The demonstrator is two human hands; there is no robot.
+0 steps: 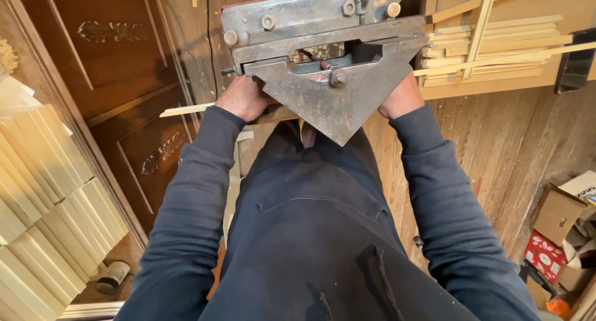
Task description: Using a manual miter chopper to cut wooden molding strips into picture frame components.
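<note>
Wood strip (186, 110): thin pale length, running under the metal cutter toward 9 o'clock, its free end past the left hand.
Metal cutter (329, 60): heavy rusty steel machine at 12 o'clock, with a downward-pointing triangular plate, bolts and knobs on top.
Left hand (243, 97): at the cutter's 8 o'clock edge, resting on the strip; fingers tucked under the plate, so I cannot tell their grip.
Right hand (402, 97): at the cutter's 4 o'clock edge; fingers hidden behind the steel, grip unclear.
Cut strips (490, 41): loose pile at 2 o'clock on a wooden worktop (496, 88).
Stacked boards (43, 197): pale, at 8 o'clock.
Cardboard boxes (559, 221): at 4 o'clock on the floor.
</note>
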